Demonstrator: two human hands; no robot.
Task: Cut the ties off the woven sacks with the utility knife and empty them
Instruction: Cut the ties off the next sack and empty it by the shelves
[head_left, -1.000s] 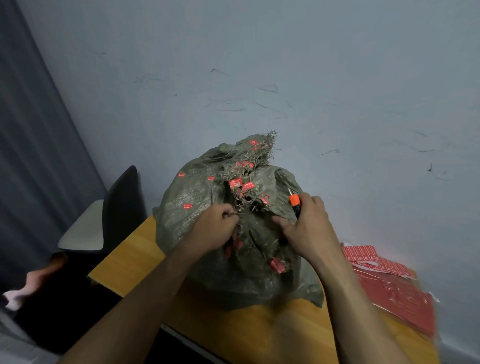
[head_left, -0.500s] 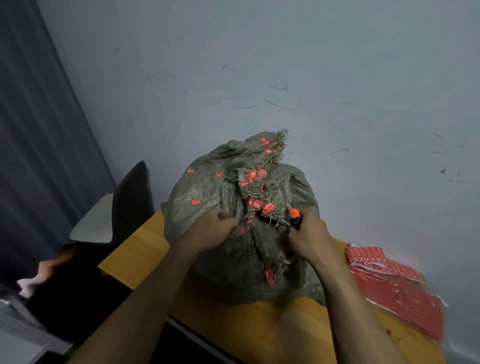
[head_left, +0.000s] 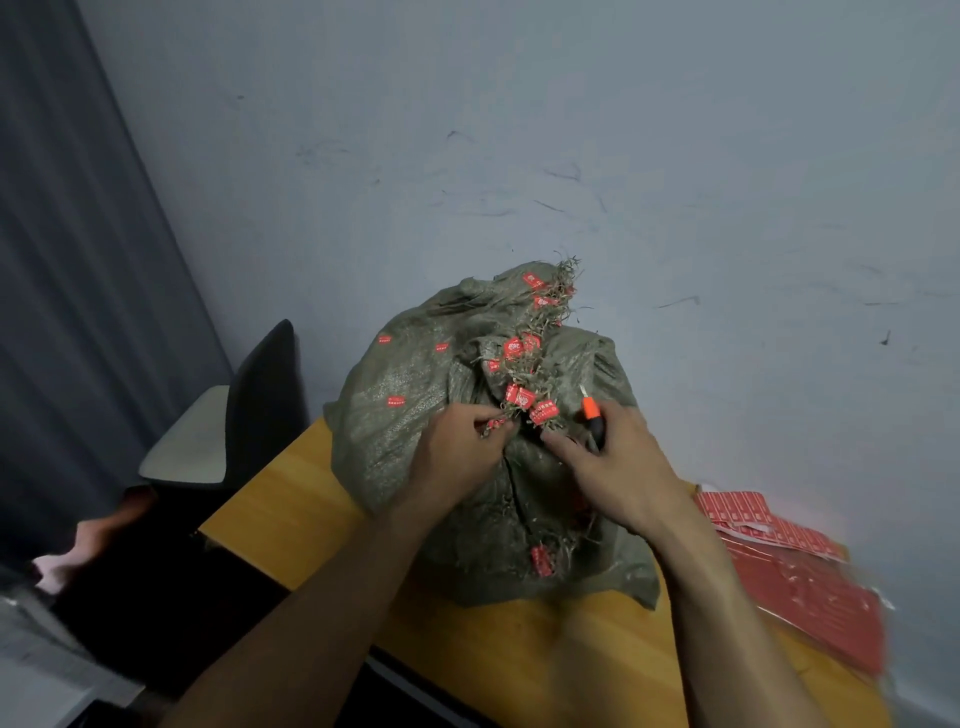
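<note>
A bulging grey-green woven sack (head_left: 405, 431) stands on the wooden table (head_left: 291, 499) against the wall. Its bunched neck is laced with frayed ties carrying several small red tags (head_left: 519, 397). My left hand (head_left: 457, 452) pinches the ties and sack fabric at the neck. My right hand (head_left: 608, 467) grips an orange-and-black utility knife (head_left: 591, 410), its blade tip pointing up just right of the tags, while the fingers touch the neck.
Red printed sheets in plastic (head_left: 795, 566) lie on the table to the right of the sack. A dark chair with a pale seat (head_left: 234, 421) stands to the left, next to a grey curtain (head_left: 78, 312). The wall (head_left: 623, 156) is right behind the sack.
Both hands stay at the sack's neck; my right hand with the knife has shifted slightly, and the tagged ties have moved a little between my hands.
</note>
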